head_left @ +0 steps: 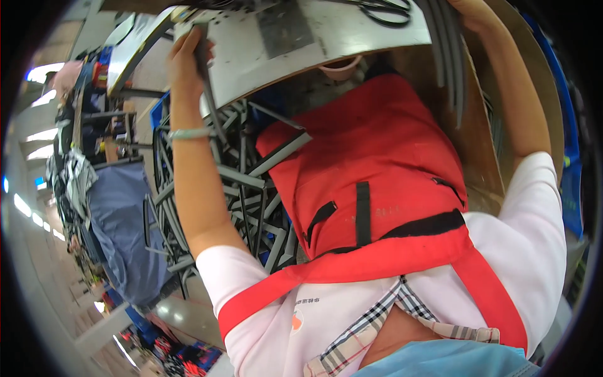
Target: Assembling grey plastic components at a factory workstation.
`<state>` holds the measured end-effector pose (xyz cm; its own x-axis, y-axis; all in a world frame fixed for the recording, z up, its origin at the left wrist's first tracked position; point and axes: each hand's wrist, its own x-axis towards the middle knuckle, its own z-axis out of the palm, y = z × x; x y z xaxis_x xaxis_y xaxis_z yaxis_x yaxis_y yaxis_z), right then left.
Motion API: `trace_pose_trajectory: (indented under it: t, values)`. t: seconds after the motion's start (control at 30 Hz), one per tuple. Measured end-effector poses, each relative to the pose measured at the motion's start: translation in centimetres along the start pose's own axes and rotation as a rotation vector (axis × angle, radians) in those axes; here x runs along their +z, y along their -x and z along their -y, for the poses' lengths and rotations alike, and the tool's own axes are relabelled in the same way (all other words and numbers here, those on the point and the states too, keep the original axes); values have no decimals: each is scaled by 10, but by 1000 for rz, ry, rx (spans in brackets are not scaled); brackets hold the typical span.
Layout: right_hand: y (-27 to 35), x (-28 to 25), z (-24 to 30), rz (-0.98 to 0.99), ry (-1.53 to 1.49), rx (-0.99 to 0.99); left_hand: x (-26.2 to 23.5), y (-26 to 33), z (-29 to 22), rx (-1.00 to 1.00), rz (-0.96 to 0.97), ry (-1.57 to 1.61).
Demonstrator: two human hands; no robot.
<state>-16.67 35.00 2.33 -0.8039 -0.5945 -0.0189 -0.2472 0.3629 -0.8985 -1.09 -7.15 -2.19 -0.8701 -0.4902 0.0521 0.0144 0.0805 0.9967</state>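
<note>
My left hand is raised at the left end of the white worktable, its fingers closed round a flat dark grey strip that hangs down past the table's edge. At the upper right, my right hand is cut off by the picture's rim. Several long grey strips hang side by side from it over the table's right end. Its fingertips are mostly out of sight, but the strips appear gripped. Below my left forearm lies a tangled heap of folded grey strips with dark edges.
The white worktable carries a dark grey mat and black-handled scissors. Beneath it is a pink bowl. My red apron covers my lap. Cardboard stands at the right, a blue-grey cloth cover at the left.
</note>
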Motion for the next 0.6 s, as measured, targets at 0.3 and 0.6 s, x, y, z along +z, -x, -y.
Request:
trace_pose_trajectory:
  t: [0.3,0.6]
  values:
    - [122,105,-144,188,-1005,272,21,56,80,96,-151,-382]
    - [176,-13,-132,-105,-787,160,13,60,86,170,-204,-522]
